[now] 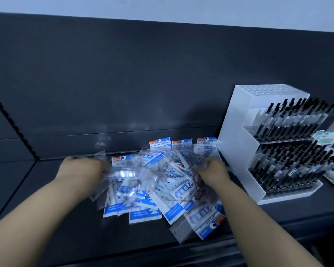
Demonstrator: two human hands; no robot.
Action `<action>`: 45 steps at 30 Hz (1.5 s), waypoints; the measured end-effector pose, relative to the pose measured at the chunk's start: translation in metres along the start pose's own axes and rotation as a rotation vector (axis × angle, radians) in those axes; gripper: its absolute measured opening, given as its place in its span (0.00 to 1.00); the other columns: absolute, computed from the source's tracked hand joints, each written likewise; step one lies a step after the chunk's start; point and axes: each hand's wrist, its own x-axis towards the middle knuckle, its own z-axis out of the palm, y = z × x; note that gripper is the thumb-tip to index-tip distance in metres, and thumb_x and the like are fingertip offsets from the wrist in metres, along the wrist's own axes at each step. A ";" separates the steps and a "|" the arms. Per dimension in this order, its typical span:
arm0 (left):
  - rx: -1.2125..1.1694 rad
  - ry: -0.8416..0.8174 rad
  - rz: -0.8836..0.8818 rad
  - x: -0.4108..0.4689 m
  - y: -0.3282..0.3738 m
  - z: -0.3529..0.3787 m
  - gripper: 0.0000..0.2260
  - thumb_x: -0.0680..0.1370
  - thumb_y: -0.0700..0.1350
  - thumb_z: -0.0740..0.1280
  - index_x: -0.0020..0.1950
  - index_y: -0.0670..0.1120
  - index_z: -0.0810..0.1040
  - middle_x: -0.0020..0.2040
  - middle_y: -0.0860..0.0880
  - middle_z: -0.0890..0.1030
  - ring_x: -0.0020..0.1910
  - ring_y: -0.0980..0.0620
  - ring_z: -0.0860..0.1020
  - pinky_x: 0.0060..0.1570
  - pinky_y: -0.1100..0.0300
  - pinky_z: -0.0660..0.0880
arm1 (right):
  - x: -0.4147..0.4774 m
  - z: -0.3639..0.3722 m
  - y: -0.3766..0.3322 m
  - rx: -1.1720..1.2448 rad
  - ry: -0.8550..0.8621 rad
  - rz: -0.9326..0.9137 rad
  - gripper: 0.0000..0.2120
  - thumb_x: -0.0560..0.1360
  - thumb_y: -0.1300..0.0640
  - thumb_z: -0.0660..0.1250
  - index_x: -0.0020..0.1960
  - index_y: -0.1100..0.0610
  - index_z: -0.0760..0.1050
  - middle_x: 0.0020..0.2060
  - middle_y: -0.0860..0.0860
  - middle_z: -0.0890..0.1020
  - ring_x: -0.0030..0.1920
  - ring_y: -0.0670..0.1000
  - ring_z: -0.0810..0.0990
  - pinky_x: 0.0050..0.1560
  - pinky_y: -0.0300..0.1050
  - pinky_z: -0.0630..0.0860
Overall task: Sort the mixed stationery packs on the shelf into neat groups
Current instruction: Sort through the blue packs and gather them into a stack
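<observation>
- Left hand point(81, 169) & right hand point(210, 171), mid-frame, flanked the pack pile point(154, 189), both touching it.
- Packs' long axes ran every way; neither hand nearer.
- Fingers blurred; grip couldn't be told.

Both arms reached forward from the lower corners of the view, bare to the wrist. The left forearm point(37, 212) angled up and to the right, and the right forearm point(255, 218) angled up and to the left. The left hand point(81, 168) and the right hand point(210, 171) lay back-up, level with each other and well apart. Their fingers were blurred, so neither grip could be told.
</observation>
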 end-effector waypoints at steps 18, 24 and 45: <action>0.084 0.601 0.496 -0.026 -0.003 0.006 0.14 0.63 0.42 0.67 0.47 0.53 0.79 0.46 0.53 0.81 0.39 0.48 0.79 0.42 0.54 0.61 | 0.009 -0.031 -0.080 -0.709 0.066 -0.606 0.04 0.78 0.58 0.57 0.52 0.57 0.65 0.55 0.58 0.78 0.53 0.60 0.77 0.45 0.48 0.66; 0.047 0.593 0.482 -0.024 0.032 0.030 0.18 0.63 0.41 0.55 0.48 0.52 0.76 0.63 0.41 0.74 0.54 0.41 0.75 0.46 0.51 0.65 | -0.058 0.029 -0.129 -0.469 -0.427 -0.874 0.10 0.75 0.64 0.60 0.53 0.61 0.77 0.51 0.58 0.79 0.50 0.56 0.76 0.46 0.40 0.68; -0.358 0.380 0.207 -0.029 0.032 0.108 0.20 0.70 0.60 0.59 0.59 0.56 0.71 0.47 0.55 0.79 0.46 0.51 0.79 0.44 0.55 0.73 | -0.092 0.048 -0.055 -0.760 -0.277 -0.904 0.19 0.80 0.49 0.56 0.69 0.52 0.66 0.62 0.51 0.74 0.62 0.54 0.72 0.59 0.48 0.65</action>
